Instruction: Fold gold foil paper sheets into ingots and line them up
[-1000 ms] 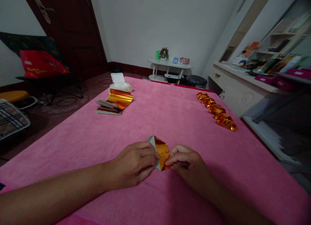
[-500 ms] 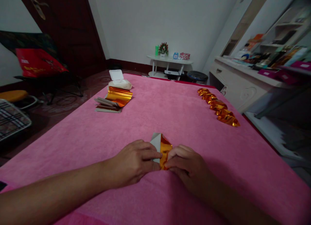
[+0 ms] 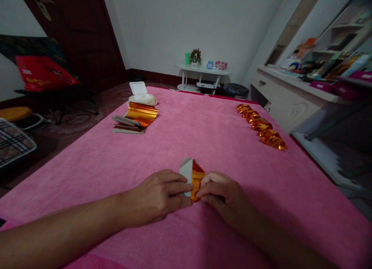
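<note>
A sheet of gold foil paper (image 3: pixel 197 180), grey on its back, lies partly folded on the pink cloth in front of me. Its top is folded to a blunt point, grey on the left and gold on the right. My left hand (image 3: pixel 162 195) holds the grey side down, fingertips and thumb closed over its lower part. At the lower right edge, my right hand (image 3: pixel 222 193) pinches the gold side between thumb and curled fingers. The fingers hide the paper's lower right edge.
A stack of loose gold foil sheets (image 3: pixel 135 119) sits at the left, with an open-lidded white pack (image 3: pixel 141 93) behind it. Folded gold foil pieces (image 3: pixel 258 125) lie in a row at the right. Past the pink cloth (image 3: pixel 197 125) stands a small white table (image 3: pixel 203 70).
My right fingers have shifted slightly along the paper's right edge, and the gold side looks flatter. My left hand stays on the grey side. The view has tilted slightly.
</note>
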Motion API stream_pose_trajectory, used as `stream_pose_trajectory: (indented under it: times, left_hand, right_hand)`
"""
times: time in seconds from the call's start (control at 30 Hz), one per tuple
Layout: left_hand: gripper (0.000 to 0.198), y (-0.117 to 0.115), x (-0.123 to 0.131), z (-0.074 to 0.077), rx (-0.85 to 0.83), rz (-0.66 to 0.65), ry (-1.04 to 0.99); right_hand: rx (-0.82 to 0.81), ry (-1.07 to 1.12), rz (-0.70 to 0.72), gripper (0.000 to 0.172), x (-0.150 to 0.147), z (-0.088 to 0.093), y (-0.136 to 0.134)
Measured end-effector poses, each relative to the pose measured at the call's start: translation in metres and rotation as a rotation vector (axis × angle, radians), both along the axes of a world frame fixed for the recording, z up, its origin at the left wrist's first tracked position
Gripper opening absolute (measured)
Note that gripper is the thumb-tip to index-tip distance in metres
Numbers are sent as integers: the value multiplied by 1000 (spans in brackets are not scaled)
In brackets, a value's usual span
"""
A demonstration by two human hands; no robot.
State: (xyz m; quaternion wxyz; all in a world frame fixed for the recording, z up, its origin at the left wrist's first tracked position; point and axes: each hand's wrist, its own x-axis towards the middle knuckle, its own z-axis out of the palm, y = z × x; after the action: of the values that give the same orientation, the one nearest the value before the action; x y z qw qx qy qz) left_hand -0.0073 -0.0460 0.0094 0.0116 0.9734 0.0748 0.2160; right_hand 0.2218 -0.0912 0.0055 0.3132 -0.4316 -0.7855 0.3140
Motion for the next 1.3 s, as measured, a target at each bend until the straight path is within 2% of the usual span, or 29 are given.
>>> stream_pose_trajectory:
  times: [0.5, 0.77, 0.93, 1.13, 1.3]
  left_hand:
    - [26, -2, 2, 1, 4, 11, 15]
    - [27, 0, -2, -3, -41, 2, 8]
    - [27, 0, 0, 0, 2, 9, 8]
    - [23, -4, 3, 3, 62, 41, -9]
    - [22, -5, 4, 1, 66, 45, -18]
  right_hand:
    - [-41, -80, -169, 13, -13, 1, -1]
    - [-47, -48, -133, 15, -12, 4, 1]
    - [-44, -47, -136, 13, -13, 4, 2]
    - [-92, -75, -235, 9, -17, 0, 2]
    - [-146, -64, -281, 15, -19, -3, 2]
